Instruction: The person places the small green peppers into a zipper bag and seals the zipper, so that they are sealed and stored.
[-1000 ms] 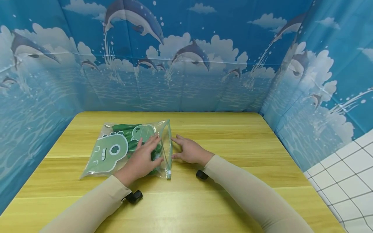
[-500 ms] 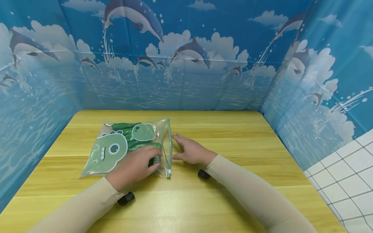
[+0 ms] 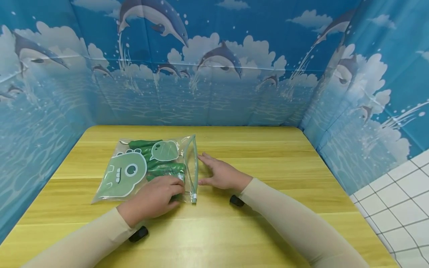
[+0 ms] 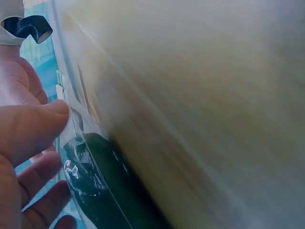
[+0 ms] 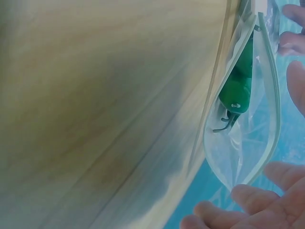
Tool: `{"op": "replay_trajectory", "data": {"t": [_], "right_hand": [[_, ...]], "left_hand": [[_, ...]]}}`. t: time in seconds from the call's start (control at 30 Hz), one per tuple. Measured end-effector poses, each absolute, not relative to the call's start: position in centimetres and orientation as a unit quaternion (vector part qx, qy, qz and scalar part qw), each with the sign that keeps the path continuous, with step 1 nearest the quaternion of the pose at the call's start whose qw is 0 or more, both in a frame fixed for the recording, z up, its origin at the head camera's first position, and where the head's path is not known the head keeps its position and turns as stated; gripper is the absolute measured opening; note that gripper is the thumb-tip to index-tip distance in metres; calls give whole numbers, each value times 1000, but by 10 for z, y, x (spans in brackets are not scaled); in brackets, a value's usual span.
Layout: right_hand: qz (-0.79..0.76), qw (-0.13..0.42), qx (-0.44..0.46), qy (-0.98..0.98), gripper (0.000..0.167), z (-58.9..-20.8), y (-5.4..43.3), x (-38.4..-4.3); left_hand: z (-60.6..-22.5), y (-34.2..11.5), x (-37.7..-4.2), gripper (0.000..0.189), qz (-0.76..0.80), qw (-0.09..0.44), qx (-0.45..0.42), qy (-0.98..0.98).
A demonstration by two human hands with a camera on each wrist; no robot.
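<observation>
A clear zip bag [image 3: 117, 178] with green cartoon prints lies flat on the table, its mouth facing right. Long glossy green peppers [image 3: 165, 169] are inside; the right wrist view looks through the gaping mouth at a green pepper [image 5: 237, 93] with a curled stem. My left hand [image 3: 152, 197] rests on the bag's near right part, its fingers slightly bent over the front edge. Seen from the left wrist, thumb and fingers are spread beside a bagged pepper [image 4: 90, 176]. My right hand [image 3: 222, 174] stands at the mouth, fingers extended, fingertips at the green zip strip [image 3: 196, 167].
The yellow wood-grain table [image 3: 268, 156] extends to the right of the bag. A blue dolphin-print curtain [image 3: 214, 96] borders the table at the back and sides. White tiles [image 3: 399, 201] show at the right. Each wrist carries a small black camera [image 3: 138, 233].
My left hand has slid from the middle of the bag toward its near edge, uncovering more peppers, and its fingers have bent. The right hand has barely moved; the bag stays in place.
</observation>
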State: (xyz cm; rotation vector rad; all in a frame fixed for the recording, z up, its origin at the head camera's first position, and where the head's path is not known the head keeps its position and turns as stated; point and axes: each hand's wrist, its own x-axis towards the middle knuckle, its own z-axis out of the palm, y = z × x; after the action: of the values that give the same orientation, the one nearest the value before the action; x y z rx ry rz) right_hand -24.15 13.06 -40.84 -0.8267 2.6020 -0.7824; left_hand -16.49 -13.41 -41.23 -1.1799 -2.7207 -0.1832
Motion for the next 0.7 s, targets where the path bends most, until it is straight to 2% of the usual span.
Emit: {"op": "replay_trajectory", "data": {"t": [0.4,0.7], "right_hand": [[-276,157,-312,895,99,-408,129,-234],[-278,155,-333,887,103,-412,126,-233]], "left_hand": [[-419,-131,-166,31,-52,64,-389,-917],[-419,-126,-167,28,-54,66,-378,-922]]}}
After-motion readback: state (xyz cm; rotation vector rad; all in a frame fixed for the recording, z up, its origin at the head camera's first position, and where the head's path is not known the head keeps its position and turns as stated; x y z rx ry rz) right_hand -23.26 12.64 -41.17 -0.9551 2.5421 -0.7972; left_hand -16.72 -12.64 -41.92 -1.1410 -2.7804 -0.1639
